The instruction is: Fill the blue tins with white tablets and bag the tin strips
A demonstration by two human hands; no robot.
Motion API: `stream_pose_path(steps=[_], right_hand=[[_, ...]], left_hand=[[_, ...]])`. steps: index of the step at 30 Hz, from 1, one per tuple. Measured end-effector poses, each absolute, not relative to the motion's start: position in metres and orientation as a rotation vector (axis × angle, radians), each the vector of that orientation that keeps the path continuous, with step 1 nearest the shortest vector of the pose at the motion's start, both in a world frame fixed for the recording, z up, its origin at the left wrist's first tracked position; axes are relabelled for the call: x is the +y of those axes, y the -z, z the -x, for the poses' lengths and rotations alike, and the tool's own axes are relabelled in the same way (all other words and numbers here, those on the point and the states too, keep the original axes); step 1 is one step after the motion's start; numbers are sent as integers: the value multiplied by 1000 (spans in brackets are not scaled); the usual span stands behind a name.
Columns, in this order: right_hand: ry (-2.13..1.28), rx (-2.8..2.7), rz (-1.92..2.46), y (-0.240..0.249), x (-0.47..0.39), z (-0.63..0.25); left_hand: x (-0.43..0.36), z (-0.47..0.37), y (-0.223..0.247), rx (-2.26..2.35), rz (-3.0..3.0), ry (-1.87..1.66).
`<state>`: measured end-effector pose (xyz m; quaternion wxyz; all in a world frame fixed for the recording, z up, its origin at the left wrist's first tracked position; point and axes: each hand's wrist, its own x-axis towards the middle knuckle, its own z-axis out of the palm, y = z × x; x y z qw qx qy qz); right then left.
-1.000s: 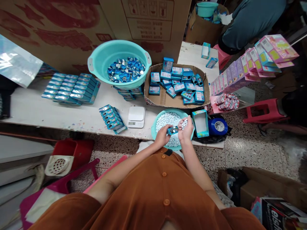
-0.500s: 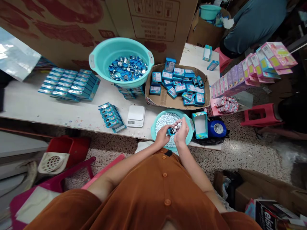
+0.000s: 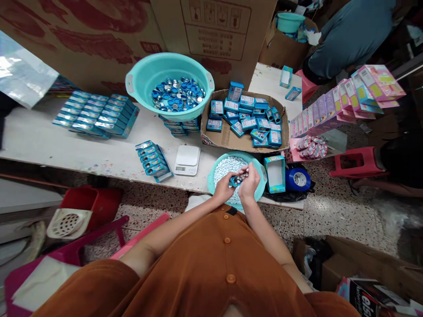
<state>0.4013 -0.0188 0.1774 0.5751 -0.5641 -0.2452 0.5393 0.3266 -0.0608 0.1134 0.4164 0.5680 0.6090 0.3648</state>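
My left hand (image 3: 224, 189) is closed around a small blue box (image 3: 235, 181) whose dark open end faces my other hand. Cupped against that end, my right hand (image 3: 250, 184) holds several small white pellets (image 3: 243, 175), which look like candies. Both hands are over a turquoise basin (image 3: 263, 185) filled with more of the white pellets. To the left of the basin lies a white digital scale (image 3: 187, 159). A row of blue boxes (image 3: 152, 161) stands in a tray beside the scale.
A large turquoise tub (image 3: 139, 86) holds blue-and-silver caps. Behind the basin, a cardboard tray (image 3: 228, 140) carries many blue boxes. An upright blue carton (image 3: 276, 174) and a blue tape roll (image 3: 299, 178) are at the right. Another person's leg (image 3: 350, 39) shows at the far right.
My right hand has tipped slightly toward the small box, and the pellets in it sit closer to the opening. Fewer pellets show on its palm. The left hand stays almost still.
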Motion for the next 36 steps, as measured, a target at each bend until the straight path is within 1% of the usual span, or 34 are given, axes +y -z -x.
stream_pose_path(steps=[6, 16, 26, 31, 34, 36], right_hand=[[-1259, -605, 1312, -180, -23, -401], [-1222, -566, 1298, -178, -24, -404], [-1357, -432, 1177, -194, -20, -398], [-1246, -533, 1182, -201, -19, -409], [-1144, -513, 1195, -198, -12, -427], [-1061, -475, 1213, -190, -7, -444]], left_hand=[[-60, -330, -116, 1549, -1405, -863], [-60, -330, -117, 1503, -1434, -911], [-59, -333, -119, 1489, -1388, -941], [-58, -331, -123, 1466, -1355, -1008], [-57, -329, -115, 1485, -1338, -1038], [-57, -325, -106, 1582, -1285, -993]])
